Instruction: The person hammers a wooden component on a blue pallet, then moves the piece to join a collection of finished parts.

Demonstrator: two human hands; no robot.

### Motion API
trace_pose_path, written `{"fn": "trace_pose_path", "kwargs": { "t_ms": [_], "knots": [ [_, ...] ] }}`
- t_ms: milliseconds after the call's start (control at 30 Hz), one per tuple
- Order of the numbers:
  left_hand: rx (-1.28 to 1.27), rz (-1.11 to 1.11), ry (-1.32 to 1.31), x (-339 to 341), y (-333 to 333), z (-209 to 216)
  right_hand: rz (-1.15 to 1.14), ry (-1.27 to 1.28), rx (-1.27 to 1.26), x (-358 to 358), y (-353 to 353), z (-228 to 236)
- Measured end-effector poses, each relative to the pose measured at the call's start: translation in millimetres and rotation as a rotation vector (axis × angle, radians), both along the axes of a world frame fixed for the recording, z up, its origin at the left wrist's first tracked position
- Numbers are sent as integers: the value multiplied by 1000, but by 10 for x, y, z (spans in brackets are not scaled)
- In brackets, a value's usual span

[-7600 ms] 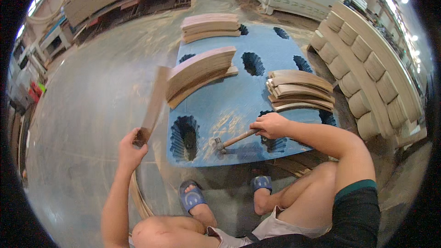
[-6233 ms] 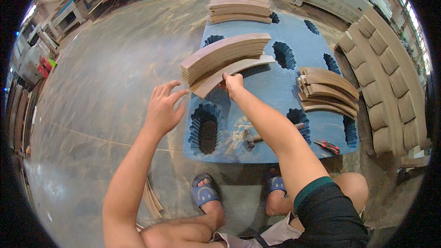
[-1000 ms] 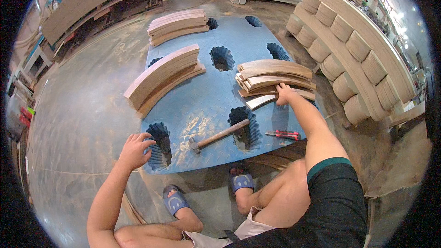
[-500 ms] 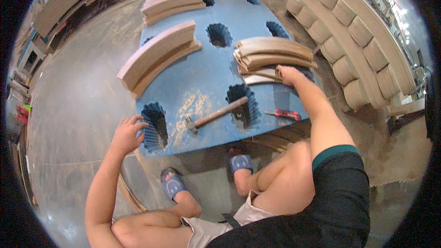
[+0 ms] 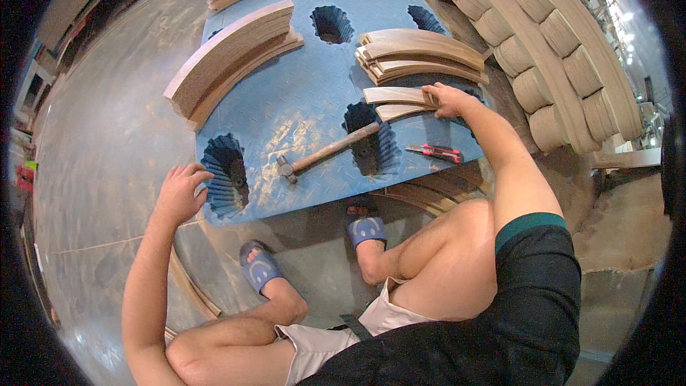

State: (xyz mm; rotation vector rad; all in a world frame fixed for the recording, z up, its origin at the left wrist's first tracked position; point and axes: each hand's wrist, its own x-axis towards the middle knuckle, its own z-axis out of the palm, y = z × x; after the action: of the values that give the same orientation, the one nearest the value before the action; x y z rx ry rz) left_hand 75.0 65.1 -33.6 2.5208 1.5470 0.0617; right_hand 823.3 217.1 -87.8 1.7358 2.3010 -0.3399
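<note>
Clamping the right end of a curved wooden slat [image 5: 399, 96], the right hand [image 5: 451, 101] reaches over the blue pallet [image 5: 307, 93]; the left hand [image 5: 180, 193], fingers apart, hovers near the pallet's edge.

Lane open between nearer left wood stack [image 5: 232, 56] and right wood stack [image 5: 423, 51]. Hammer [image 5: 336, 147] crosses the near middle, handle over a hole [image 5: 371, 159]; knife [image 5: 439, 151] lies right of it.

Woodworking shop: curved boards [image 5: 397, 96], hammer [image 5: 334, 149]
</note>
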Motion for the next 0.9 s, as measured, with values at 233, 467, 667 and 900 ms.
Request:
{"fn": "trace_pose_path", "kwargs": {
  "t_ms": [233, 467, 667, 900],
  "knots": [
    [8, -45, 10, 84, 4, 24, 19, 41, 25, -37, -69, 131],
    [45, -82, -64, 257, 35, 50, 248, 53, 111, -278, 41, 306],
    [397, -150, -109, 885, 41, 522, 457, 259, 145, -1991, -38, 887],
    [204, 10, 16, 956, -139, 256, 682, 295, -81, -3660, -238, 1081]
  ]
}}
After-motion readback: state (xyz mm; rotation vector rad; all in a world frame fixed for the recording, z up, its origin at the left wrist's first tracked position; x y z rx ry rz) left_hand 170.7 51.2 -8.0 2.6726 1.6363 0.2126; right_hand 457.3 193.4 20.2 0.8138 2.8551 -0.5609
